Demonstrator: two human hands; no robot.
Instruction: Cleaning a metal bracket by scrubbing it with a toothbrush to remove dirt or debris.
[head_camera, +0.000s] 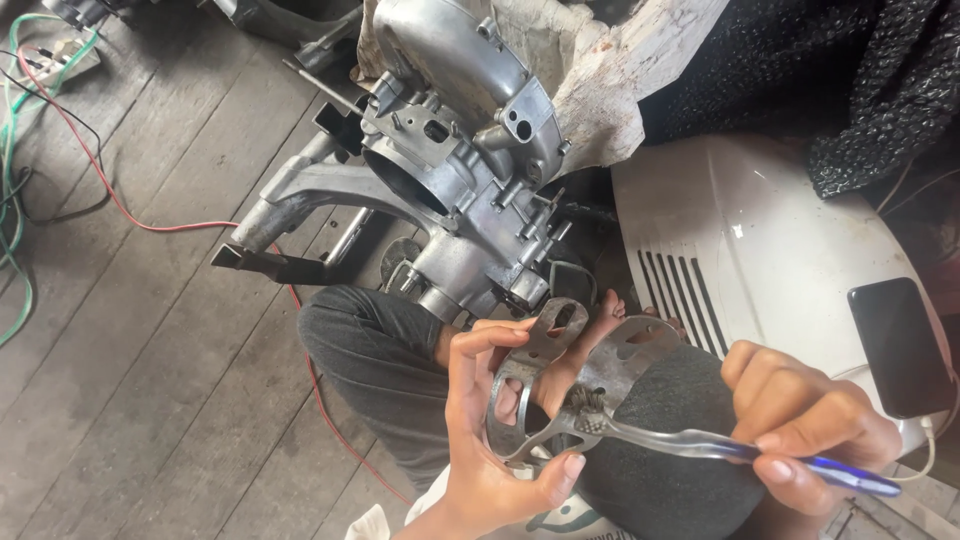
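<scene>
My left hand (487, 420) grips a thin grey metal plate (545, 365) with cut-out holes, thumb and fingers around its rim, held above my crossed legs. My right hand (805, 425) holds a clear toothbrush with a blue handle (700, 445). Its dirty bristle head (590, 410) rests against the lower part of the plate. Just behind the plate a bare foot shows through the holes.
A large silver engine casing (450, 160) stands on the wooden floor (130, 330) in front of my knees. A white plastic body panel (760, 240) lies at right with a black phone (900, 345) on it. Red and green wires (60, 120) trail at left.
</scene>
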